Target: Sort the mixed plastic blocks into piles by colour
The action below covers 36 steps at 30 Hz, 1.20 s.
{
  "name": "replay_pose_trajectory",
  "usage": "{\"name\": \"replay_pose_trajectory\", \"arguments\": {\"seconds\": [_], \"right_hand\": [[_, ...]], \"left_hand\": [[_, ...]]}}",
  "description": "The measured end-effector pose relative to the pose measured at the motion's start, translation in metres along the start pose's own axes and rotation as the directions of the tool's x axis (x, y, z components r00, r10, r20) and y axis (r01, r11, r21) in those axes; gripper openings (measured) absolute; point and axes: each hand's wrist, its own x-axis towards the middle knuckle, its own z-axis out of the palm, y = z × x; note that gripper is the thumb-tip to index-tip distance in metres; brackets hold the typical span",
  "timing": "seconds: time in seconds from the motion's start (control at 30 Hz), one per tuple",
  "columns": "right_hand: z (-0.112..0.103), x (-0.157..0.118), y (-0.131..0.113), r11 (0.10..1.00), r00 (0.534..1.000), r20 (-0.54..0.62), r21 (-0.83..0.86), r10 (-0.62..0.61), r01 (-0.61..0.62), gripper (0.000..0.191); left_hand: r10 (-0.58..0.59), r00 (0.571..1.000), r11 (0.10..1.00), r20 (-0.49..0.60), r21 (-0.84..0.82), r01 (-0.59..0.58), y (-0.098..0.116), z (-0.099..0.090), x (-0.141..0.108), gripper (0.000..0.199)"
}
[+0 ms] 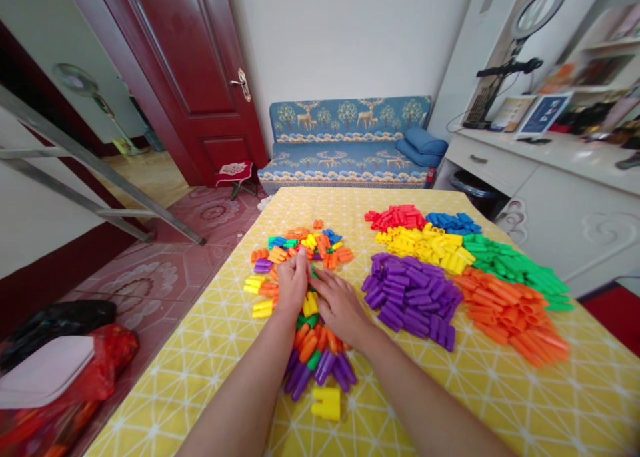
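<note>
As you face the yellow-clothed table (pixel 210 350), a mixed-colour pile (pixel 307 340) lies before you, with a purple heap (pixel 410 297) to its right. Your left hand (pixel 293 280) and right hand (pixel 341 303) sit close together over the pile; a green piece (pixel 313 270) shows between them, though I cannot tell whether either hand clamps it.

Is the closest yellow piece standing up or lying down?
Lying down: the yellow piece has both tubes stretched flat along the tablecloth.
</note>
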Motion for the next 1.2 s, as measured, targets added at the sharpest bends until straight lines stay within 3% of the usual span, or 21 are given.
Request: {"name": "replay_pose_trajectory", "arguments": {"seconds": [0.17,0.3,0.4,0.53,0.67,0.73,0.87,0.97,1.03,1.13,1.2], "right_hand": [[0.000,0.005,0.006,1.000,0.999,0.037,-0.017,0.005,-0.005,0.043],[0.003,0.003,0.008,0.997,0.995,-0.054,0.033,0.078,-0.076,0.031],[0.006,0.002,0.007,0.978,0.972,-0.184,0.178,0.143,-0.110,0.026],[0.003,0.001,0.006,0.934,0.915,-0.344,0.347,0.210,-0.085,0.011],[-0.001,0.001,0.005,0.914,0.890,-0.380,0.397,0.251,-0.088,0.010],[-0.003,0.000,0.005,0.917,0.889,-0.391,0.393,0.239,-0.073,0.012],[-0.013,-0.001,0.002,0.917,0.867,-0.440,0.395,0.235,-0.048,0.014],[-0.034,-0.004,0.003,0.891,0.807,-0.501,0.449,0.313,-0.067,0.014],[-0.058,-0.007,0.012,0.872,0.743,-0.559,0.485,0.368,-0.067,0.018],[-0.106,-0.014,0.048,0.905,0.636,-0.674,0.414,0.376,-0.095,0.037],[-0.143,-0.023,0.087,0.946,0.589,-0.740,0.240,0.325,-0.219,0.038]], "left_hand": [[0.019,1.000,0.998,0.016,0.052,-0.019,0.001,-0.001,0.001,0.054],[0.029,0.999,0.998,0.031,0.062,-0.031,0.000,0.000,0.002,0.054],[0.034,0.998,0.997,0.049,0.063,-0.037,-0.002,0.000,0.002,0.051],[0.077,0.979,0.995,0.188,0.051,-0.088,-0.003,0.001,0.001,0.046],[0.148,0.914,0.986,0.378,0.014,-0.166,-0.001,0.003,0.000,0.036],[0.169,0.897,0.984,0.408,-0.013,-0.179,-0.001,0.003,0.000,0.031],[0.142,0.905,0.987,0.401,0.010,-0.159,-0.003,0.004,0.000,0.032],[0.108,0.915,0.988,0.388,0.059,-0.141,-0.007,0.004,0.001,0.033],[0.100,0.920,0.987,0.380,0.079,-0.140,-0.011,0.005,0.002,0.032],[0.105,0.917,0.982,0.384,0.104,-0.156,-0.014,0.006,0.003,0.031],[0.107,0.914,0.979,0.391,0.117,-0.165,-0.015,0.006,0.003,0.031]]}}
